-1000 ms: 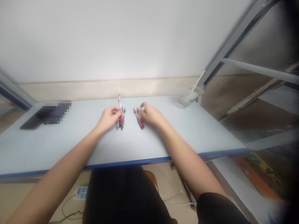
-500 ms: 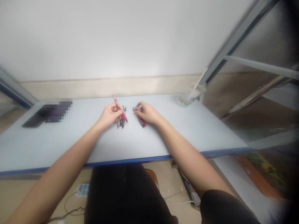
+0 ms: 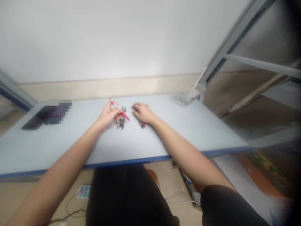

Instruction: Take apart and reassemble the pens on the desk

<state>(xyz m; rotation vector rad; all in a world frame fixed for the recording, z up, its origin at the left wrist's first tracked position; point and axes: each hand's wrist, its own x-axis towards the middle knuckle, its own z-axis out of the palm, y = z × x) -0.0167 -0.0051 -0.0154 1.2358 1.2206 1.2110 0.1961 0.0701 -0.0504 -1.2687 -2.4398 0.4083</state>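
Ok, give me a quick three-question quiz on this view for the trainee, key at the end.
1. Which hand holds a tilted red pen?
2. Fill in: a white straw slants up out of the clear ____.
3. True or false: a grey pen and a second red pen are partly hidden by the right hand.

Key: 1. The left hand. 2. Cup. 3. True.
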